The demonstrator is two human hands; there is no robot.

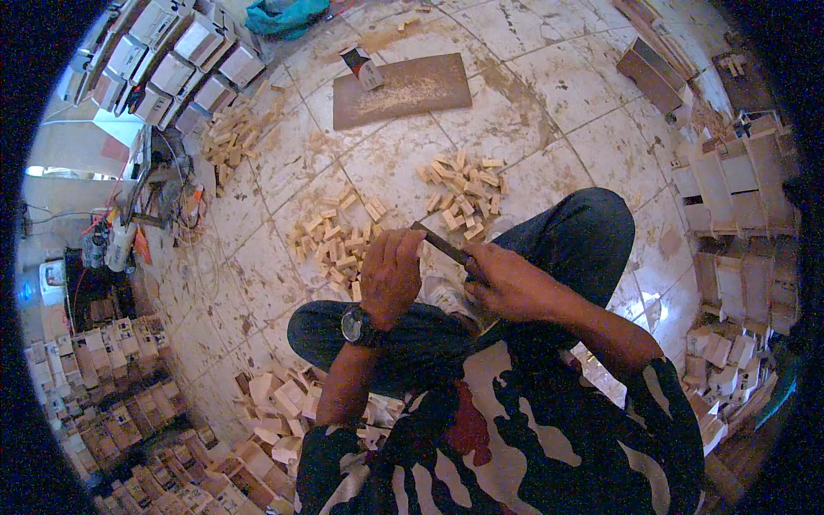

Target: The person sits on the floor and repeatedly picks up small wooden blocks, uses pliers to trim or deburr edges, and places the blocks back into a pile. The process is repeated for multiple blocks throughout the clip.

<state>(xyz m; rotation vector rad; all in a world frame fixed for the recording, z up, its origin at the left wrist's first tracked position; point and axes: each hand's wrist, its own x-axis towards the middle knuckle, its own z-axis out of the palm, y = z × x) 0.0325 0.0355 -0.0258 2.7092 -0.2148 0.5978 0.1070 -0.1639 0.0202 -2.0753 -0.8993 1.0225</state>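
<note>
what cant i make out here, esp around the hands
All in the head view:
- Anything under the left hand: hidden by its back and fingers.
- The dark bar's near end: covered by the right hand.
- The watch's reading: too small and blurred.
- The rest of the teal bag: cut off by the top edge.

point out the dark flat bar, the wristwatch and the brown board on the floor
Dark flat bar (443, 244): head view, middle of its visible length.
Wristwatch (353, 325): head view, its dial.
Brown board (448, 84): head view, its top surface, right of the middle.
</note>
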